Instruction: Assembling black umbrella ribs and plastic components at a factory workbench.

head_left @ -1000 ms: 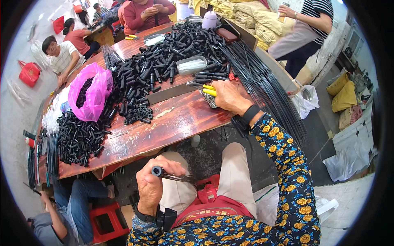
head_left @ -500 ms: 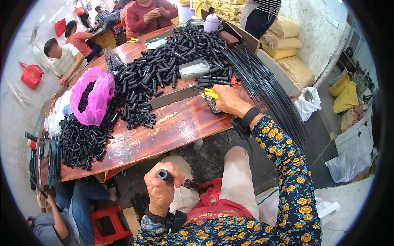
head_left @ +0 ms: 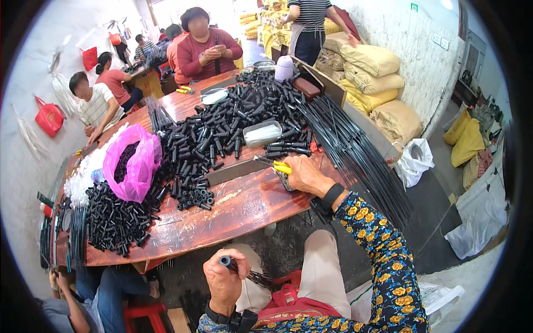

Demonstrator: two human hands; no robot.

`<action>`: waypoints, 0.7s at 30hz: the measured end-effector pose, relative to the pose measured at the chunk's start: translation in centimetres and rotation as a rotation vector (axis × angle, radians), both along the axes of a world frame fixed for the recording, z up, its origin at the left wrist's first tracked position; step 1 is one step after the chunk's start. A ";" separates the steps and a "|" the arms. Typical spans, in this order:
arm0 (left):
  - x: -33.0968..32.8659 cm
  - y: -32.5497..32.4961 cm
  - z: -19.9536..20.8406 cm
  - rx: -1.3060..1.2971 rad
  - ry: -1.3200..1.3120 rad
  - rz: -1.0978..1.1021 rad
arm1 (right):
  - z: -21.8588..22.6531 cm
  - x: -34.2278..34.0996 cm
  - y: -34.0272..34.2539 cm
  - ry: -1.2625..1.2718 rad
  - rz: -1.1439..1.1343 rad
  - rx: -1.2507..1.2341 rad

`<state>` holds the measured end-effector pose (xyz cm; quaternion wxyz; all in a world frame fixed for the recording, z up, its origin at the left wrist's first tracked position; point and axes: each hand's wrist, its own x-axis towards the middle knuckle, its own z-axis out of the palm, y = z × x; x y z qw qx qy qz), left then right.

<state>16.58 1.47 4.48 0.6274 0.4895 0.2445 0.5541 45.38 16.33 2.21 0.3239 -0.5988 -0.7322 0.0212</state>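
Above my lap, my left hand point(head_left: 223, 282) is closed around a black tube point(head_left: 225, 260), its hollow round end facing up. Thin dark rods point(head_left: 259, 279) stick out past that hand over my thigh; whether they join the tube, I cannot tell. My right hand point(head_left: 308, 176) grips pliers with yellow handles point(head_left: 282, 167) at the front edge of the wooden table point(head_left: 250, 194). The pliers' jaws point left, near a dark metal bar point(head_left: 239, 172). Beneath the right hand a small shiny container is mostly hidden.
Heaps of short black tubes point(head_left: 222, 122) cover the table, with a clear plastic tray point(head_left: 262, 134) among them. Long dark rods point(head_left: 355, 155) overhang the right side. A pink plastic bag point(head_left: 132, 161) stands at left. Co-workers sit around; stacked sacks point(head_left: 372, 77) line the back right.
The view has tilted up, so the table sits lower in the picture. Both hands keep their holds. The standing person in stripes at the back now has an arm stretched out.
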 end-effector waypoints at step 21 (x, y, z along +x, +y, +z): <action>1.4 -1.8 1.0 0.019 -0.016 -0.023 | 7.4 -6.1 -13.1 1.589 0.376 -0.357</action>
